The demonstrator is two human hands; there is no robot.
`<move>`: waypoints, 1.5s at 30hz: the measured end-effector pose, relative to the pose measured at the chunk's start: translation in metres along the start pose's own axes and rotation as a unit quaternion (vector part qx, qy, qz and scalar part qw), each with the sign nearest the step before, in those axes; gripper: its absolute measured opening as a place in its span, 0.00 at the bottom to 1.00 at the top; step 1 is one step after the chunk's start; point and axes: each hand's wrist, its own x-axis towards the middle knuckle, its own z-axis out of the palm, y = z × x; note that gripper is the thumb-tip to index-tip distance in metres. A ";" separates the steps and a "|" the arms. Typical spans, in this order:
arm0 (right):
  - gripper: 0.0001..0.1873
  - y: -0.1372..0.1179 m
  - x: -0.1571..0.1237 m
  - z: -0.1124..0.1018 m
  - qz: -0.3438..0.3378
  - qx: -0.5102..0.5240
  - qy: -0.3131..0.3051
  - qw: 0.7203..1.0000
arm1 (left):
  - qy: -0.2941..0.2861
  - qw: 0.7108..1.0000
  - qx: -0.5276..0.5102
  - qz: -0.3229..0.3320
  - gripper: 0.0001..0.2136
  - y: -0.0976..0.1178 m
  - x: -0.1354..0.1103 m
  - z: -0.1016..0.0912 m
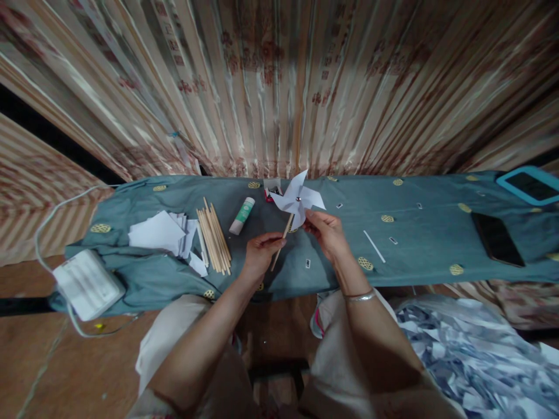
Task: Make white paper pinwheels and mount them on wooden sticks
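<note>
A white paper pinwheel [297, 199] on a thin wooden stick [282, 241] is held up over a low table covered in blue-green cloth [419, 244]. My left hand [261, 254] is closed round the lower part of the stick. My right hand [326, 231] pinches the bottom blade of the pinwheel with its fingertips. A small metal pin sits at the pinwheel's centre.
Left of my hands lie a bundle of wooden sticks [213, 237], a glue stick [242, 215] and a pile of white paper squares [163, 234]. A dark phone [496, 238], a tablet [530, 185] and a white strip [374, 246] lie to the right. A white power adapter [87, 283] sits at the left end. Paper scraps [471, 355] fill the floor at right.
</note>
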 end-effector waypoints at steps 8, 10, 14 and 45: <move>0.26 0.004 -0.011 0.005 0.011 -0.035 -0.028 0.999 | 0.002 0.996 -0.075 -0.036 0.17 0.010 -0.002 0.003; 0.26 0.006 -0.017 0.007 -0.002 -0.074 -0.045 0.996 | -0.005 0.992 -0.118 -0.047 0.18 0.016 -0.003 0.004; 0.22 0.014 -0.032 0.014 -0.047 -0.163 -0.085 0.982 | -0.009 0.988 -0.152 -0.039 0.18 0.025 -0.005 0.003; 0.15 -0.077 0.033 -0.215 0.017 -0.665 0.217 0.715 | -0.053 0.998 -0.035 -0.016 0.15 0.013 -0.030 0.002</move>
